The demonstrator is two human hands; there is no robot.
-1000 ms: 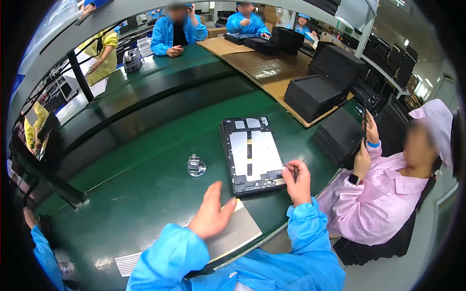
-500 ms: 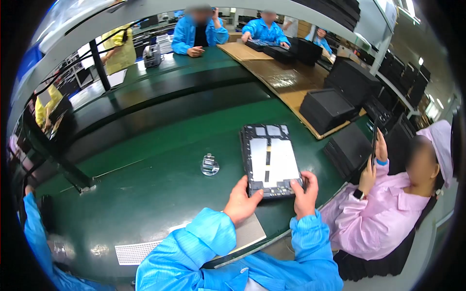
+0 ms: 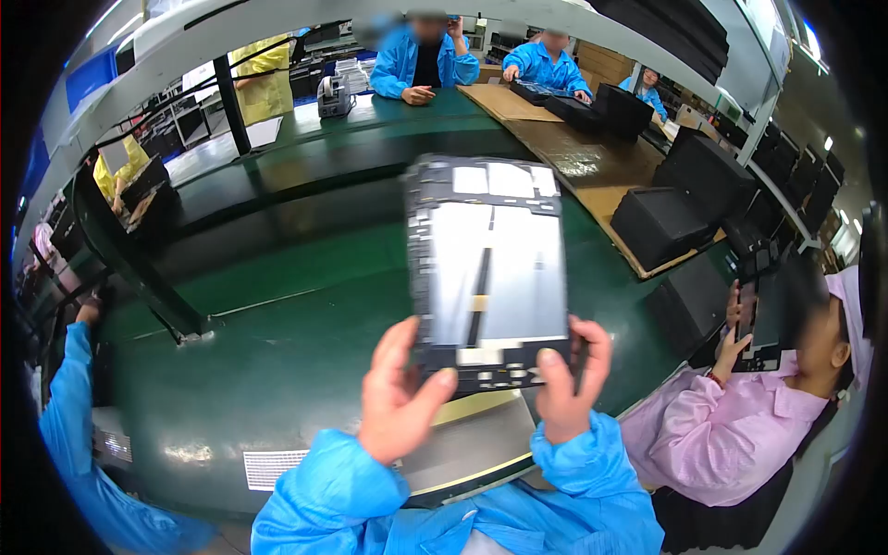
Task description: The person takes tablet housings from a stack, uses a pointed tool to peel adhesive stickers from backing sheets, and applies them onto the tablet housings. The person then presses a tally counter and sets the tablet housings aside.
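Observation:
An opened tablet [image 3: 527, 268] is raised above the green table [image 3: 277, 370], its inner side tilted toward me. Pale battery panels, a dark strip down the middle and a black frame show on it. My left hand [image 3: 398, 398] grips its lower left corner, thumb on the front edge and fingers along the side. At the lower right corner, my right hand [image 3: 569, 384] holds it the same way. Below my hands lies a grey flat board [image 3: 476, 449] with a yellowish edge. A white printed label sheet [image 3: 273, 469] lies near my left sleeve.
A person in pink [image 3: 721, 435] sits close on my right, holding a dark panel [image 3: 758, 314]. Black stacks [image 3: 661, 222] stand on brown cardboard [image 3: 578, 153]. A dark post [image 3: 134, 254] rises at left, near another person's blue sleeve [image 3: 69, 384].
Both hands have lifted the tablet up toward me, and it looks larger. The small clear object seen on the table is now out of sight. The neighbour on the right has lowered and turned their panel.

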